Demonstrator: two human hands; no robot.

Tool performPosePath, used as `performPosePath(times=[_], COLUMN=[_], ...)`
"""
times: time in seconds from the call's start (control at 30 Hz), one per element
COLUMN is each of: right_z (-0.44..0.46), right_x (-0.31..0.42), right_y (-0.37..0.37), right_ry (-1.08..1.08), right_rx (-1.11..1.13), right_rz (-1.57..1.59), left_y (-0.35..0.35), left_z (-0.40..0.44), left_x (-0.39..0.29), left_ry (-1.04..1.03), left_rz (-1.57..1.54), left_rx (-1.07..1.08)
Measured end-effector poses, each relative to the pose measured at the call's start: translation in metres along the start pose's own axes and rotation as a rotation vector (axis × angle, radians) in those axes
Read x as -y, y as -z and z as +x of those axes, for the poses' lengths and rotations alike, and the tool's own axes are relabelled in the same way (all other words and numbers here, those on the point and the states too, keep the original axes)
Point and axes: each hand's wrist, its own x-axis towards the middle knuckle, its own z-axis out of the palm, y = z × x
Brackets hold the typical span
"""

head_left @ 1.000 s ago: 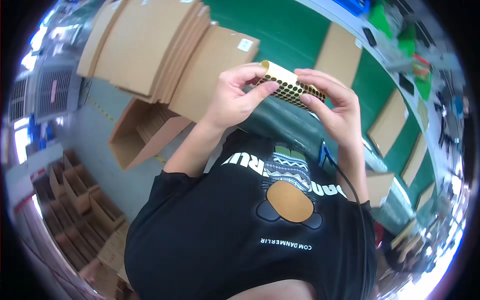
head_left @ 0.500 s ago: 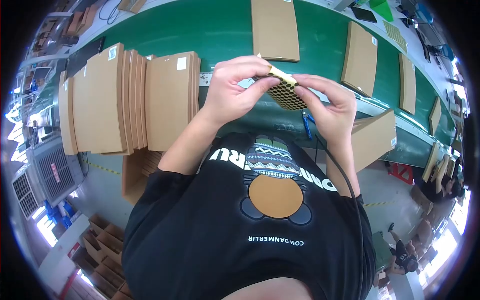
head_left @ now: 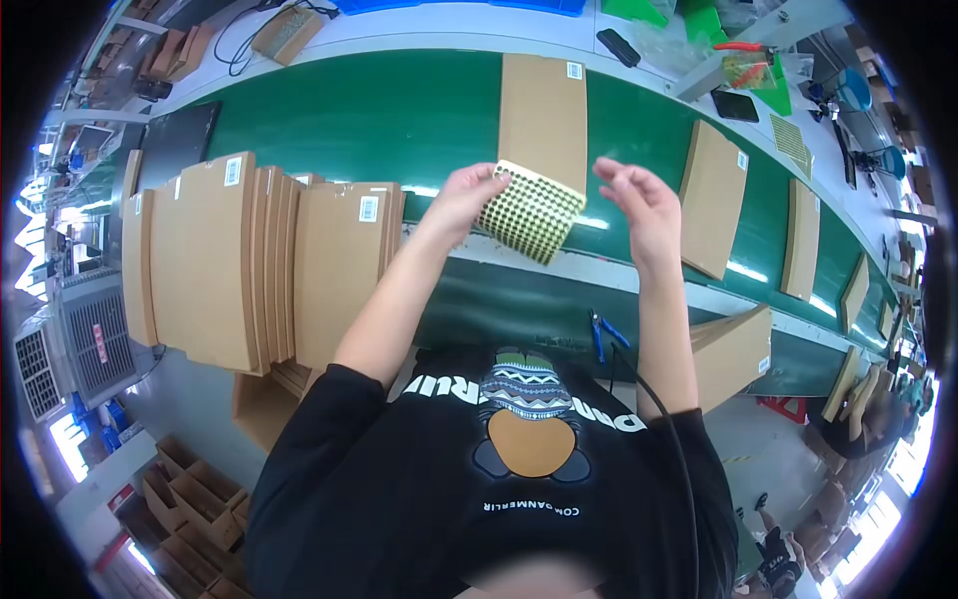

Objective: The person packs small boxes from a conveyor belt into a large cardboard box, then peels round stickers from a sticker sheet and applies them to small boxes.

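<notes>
My left hand [head_left: 464, 200] pinches the upper left corner of a pale yellow sheet [head_left: 534, 212] covered with rows of small dark dots. The sheet hangs slightly curved over the near end of a flat cardboard box [head_left: 544, 110] on the green surface [head_left: 419, 110]. To the right, apart from the sheet, my right hand [head_left: 647, 205] is raised with thumb and fingertips drawn together. Anything between those fingertips is too small and blurred to make out.
Stacked flat cardboard boxes [head_left: 205, 265] stand at the left. More boxes [head_left: 714, 200] lie along the green surface to the right. Blue-handled cutters [head_left: 604, 334] are near my right forearm, beside a black cable [head_left: 674, 439]. Another person [head_left: 863, 424] is at the far right.
My right hand has come off the sheet and moved right. The sheet, previously bent between both hands, now hangs flatter from my left hand. The view has shifted, showing more of the work surface.
</notes>
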Motion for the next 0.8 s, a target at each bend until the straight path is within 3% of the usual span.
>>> performPosePath(times=[0.1,0.23,0.37,0.43,0.63,0.7,0.77,0.8], right_z=[0.065,0.139,0.180,0.187,0.128,0.090,0.044,0.022], right_x=[-0.030,-0.078,-0.133,-0.161,-0.129,-0.107,-0.079,-0.064], right_y=[0.013,0.029,0.034,0.025,-0.024,-0.031,-0.032,-0.032], right_ry=[-0.078,-0.142,-0.228,-0.222,-0.148,-0.012,0.026,0.044], right_rx=[-0.008,-0.104,-0.241,-0.249,-0.348,-0.348,-0.319,-0.284], right_rz=[0.186,0.376,0.048,0.154,0.353,0.117,0.074,0.034], left_y=[0.039,0.067,0.076,0.068,0.069,0.056,0.046,0.038], left_z=[0.072,0.144,0.190,0.199,0.172,0.139,0.102,0.082], left_x=[0.019,0.031,0.045,0.040,0.028,0.017,0.010,0.008], left_ry=[0.082,-0.009,-0.086,-0.082,-0.051,-0.138,-0.166,-0.335], left_rz=[-0.085,0.003,0.059,0.061,-0.162,-0.112,-0.010,0.120], left_rx=[-0.064,-0.134,-0.150,-0.186,-0.192,-0.150,-0.111,-0.078])
